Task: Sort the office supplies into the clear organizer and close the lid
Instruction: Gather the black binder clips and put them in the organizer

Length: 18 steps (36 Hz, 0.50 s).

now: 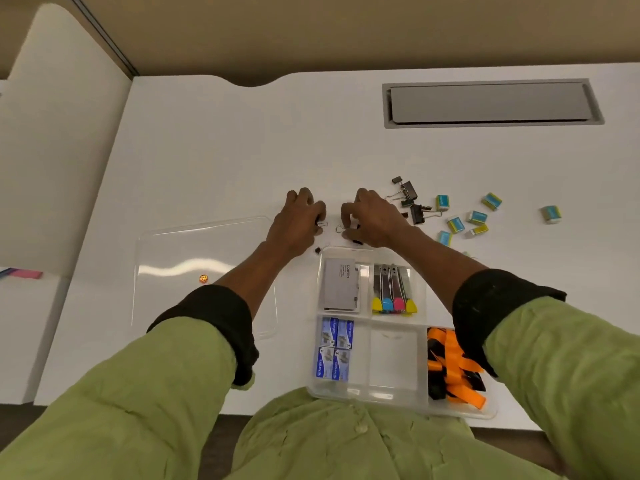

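- Your left hand (300,221) has its fingers curled round a small binder clip (322,224), whose wire handle pokes out.
- Your right hand (375,221) pinches a second clip (341,229), just beside the first.
- Both hands rest on the table (242,150) just beyond the organizer (393,358), which sits open at the near edge.
- Its lid (194,251) lies flat to its left.
- To the right lie loose black clips (410,199) and scattered erasers (455,224).

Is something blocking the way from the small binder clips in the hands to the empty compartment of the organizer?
Nothing visible. The lid lies off to the left, so the organizer is open on top and its empty compartment is uncovered for the binder clips.
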Motion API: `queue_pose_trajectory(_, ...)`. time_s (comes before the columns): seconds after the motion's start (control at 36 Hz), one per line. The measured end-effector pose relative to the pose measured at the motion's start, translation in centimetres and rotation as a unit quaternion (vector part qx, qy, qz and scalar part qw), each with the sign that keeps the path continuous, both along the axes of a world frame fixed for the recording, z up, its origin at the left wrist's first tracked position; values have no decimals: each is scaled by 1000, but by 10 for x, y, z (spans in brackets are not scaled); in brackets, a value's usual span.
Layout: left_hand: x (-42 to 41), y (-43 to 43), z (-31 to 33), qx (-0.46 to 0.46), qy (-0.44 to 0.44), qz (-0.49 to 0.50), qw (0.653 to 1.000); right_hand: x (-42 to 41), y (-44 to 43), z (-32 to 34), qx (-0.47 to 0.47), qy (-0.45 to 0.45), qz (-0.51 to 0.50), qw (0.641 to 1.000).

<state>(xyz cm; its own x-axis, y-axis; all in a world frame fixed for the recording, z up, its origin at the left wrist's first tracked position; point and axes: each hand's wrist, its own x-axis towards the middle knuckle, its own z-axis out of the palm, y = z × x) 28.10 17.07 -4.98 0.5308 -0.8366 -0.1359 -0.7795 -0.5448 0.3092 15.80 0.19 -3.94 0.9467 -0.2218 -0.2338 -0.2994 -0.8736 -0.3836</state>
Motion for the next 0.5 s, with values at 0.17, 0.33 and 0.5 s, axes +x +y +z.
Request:
queue_pose_trajectory(0.17,-6,0,-7,-41,14,25,999,2,2,-1,16,19,-24,999)
queue_pose_trajectory(0.33,-4,0,-2,-30,20,2,999,10,9,-4,62,39,-73,995)
queue_pose_trajectory(0.5,-2,1,2,-21,-19,-34,999,16,13,1,36,64,-105,992)
